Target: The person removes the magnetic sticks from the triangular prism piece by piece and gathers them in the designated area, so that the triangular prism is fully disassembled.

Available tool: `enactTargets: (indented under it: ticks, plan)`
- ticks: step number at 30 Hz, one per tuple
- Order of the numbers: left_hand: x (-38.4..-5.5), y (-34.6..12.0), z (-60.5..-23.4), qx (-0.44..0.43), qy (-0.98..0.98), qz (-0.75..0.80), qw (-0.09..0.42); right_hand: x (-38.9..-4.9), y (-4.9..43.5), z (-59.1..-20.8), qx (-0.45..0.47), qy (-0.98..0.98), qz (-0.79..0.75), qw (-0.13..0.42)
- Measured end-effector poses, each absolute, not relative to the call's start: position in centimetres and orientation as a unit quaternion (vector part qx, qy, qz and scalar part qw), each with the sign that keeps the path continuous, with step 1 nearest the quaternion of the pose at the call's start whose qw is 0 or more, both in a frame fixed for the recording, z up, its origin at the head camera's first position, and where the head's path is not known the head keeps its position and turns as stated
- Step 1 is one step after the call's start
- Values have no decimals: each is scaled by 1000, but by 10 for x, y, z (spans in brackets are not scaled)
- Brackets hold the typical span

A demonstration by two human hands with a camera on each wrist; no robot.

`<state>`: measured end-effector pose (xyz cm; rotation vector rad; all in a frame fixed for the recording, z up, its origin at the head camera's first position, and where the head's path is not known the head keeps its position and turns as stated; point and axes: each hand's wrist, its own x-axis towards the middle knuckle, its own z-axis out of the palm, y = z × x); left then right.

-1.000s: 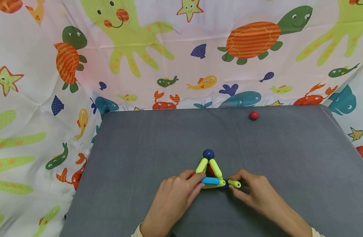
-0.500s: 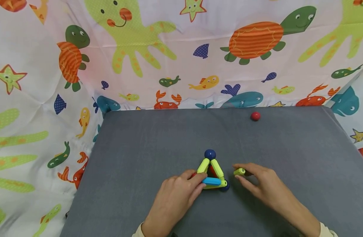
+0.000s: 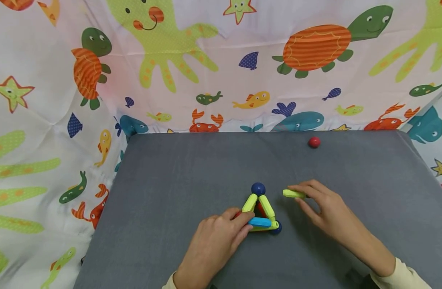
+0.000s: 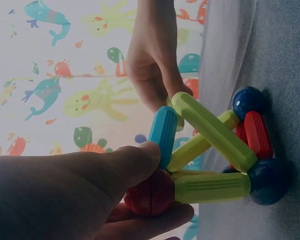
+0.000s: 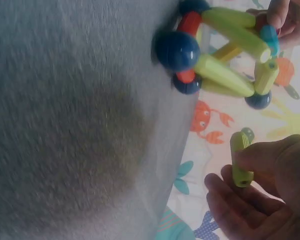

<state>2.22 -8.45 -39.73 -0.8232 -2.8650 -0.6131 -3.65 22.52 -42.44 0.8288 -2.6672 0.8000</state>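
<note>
A frame of magnetic building sticks and balls stands on the table, with a dark blue ball (image 3: pixel 258 188) at its far corner. My left hand (image 3: pixel 217 243) grips the red ball (image 4: pixel 150 194) at its upper corner, thumb reaching onto the light blue stick (image 4: pixel 163 135). Off to the right, my right hand (image 3: pixel 331 210) pinches a loose yellow-green stick (image 3: pixel 293 194) between thumb and fingers, raised above the table and apart from the frame. Red sticks (image 4: pixel 258 135) join the dark blue balls along the base. One yellow-green stick (image 4: pixel 215 132) slants upward with a free end.
A loose red ball (image 3: pixel 314 142) lies near the back edge of the grey table (image 3: pixel 192 168). Behind and at the left hangs a cloth (image 3: pixel 206 40) printed with sea animals.
My right hand has drawn the yellow-green stick away from the frame's right corner, moving up and rightward. The left hand keeps its hold on the frame.
</note>
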Motion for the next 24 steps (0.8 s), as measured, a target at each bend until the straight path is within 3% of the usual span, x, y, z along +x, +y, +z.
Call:
enactTargets:
  ticks: [16, 24]
  plan:
    - [22, -84, -396, -267, -940, -207, 42, -97, 237, -413, 220, -946, 235, 29]
    - [23, -83, -395, -267, -939, -213, 45, -150, 240, -413, 214, -953, 210, 39]
